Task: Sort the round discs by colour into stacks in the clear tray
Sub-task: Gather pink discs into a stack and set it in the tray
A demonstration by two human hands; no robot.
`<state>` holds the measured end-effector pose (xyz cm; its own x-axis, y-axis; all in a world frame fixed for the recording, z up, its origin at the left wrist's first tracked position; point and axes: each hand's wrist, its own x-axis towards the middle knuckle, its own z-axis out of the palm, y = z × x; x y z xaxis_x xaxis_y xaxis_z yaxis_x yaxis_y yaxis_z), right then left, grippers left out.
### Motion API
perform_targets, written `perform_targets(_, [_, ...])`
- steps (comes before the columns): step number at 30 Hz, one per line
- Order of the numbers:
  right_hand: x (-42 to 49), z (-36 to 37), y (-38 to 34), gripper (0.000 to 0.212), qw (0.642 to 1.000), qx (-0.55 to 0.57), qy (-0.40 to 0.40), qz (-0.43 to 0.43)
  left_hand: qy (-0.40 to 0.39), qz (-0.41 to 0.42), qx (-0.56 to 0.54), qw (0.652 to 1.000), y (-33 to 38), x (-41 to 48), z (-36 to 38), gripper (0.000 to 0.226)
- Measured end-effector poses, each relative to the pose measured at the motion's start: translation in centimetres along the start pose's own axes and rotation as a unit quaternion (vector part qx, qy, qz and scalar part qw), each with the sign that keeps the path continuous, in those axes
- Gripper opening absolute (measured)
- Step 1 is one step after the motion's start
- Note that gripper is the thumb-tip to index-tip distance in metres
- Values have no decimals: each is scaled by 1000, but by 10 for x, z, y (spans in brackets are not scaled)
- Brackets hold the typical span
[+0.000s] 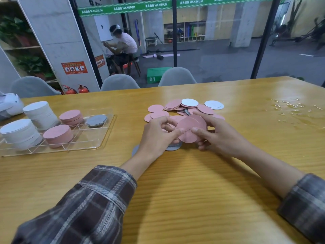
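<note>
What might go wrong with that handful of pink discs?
The fanned pink round discs, held between the left hand and right hand, could slip and scatter. A grey disc half buried in the mixed pile could get gathered with pink ones. The spilled liquid on the yellow wooden table might wet stray discs.

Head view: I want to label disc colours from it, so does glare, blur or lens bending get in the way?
Head view: glare sheens the far right of the table around the clear scraps; the wide lens bends the green banner; the held pink discs look slightly soft; stacks in the clear tray read cleanly, white, pink, grey.
</note>
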<state>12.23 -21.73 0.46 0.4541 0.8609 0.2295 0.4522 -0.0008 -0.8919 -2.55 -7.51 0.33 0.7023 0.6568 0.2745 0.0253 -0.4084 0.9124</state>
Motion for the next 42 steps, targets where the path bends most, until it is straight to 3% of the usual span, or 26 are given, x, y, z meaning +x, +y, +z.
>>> perform_targets(4, [1, -1, 3, 57, 1000, -28, 8, 5, -10, 4, 9, 1000, 5, -2, 3, 26])
perform_targets(8, [0, -4, 4, 55, 998, -63, 19, 1, 0, 21, 21, 1000, 4, 1, 1, 20])
perform_targets(13, [-4, -5, -3, 48, 995, -77, 57, 10, 84, 96, 183, 975, -20, 20, -23, 7])
perform_targets(17, [-3, -5, 0, 55, 992, -94, 76, 24, 4, 45, 353, 935, -42, 27, -30, 34])
perform_targets(19, [-1, -6, 3, 57, 991, -100, 80, 27, -16, 27, 369, 929, -40, 26, -30, 40])
perform_targets(28, [0, -11, 8, 54, 981, -174, 82, -10, -2, 54, 245, 968, -29, 25, -31, 50])
perform_targets(34, [2, -11, 11, 51, 983, -155, 98, -7, 27, 47, 127, 990, -17, 23, -30, 15])
perform_targets(38, [3, -11, 9, 43, 986, -121, 113, -2, -19, 16, 24, 999, -11, 22, -30, 9])
perform_targets(42, [2, -7, 6, 45, 995, -57, 85, 14, -46, 15, 7, 999, -10, 15, -20, 4])
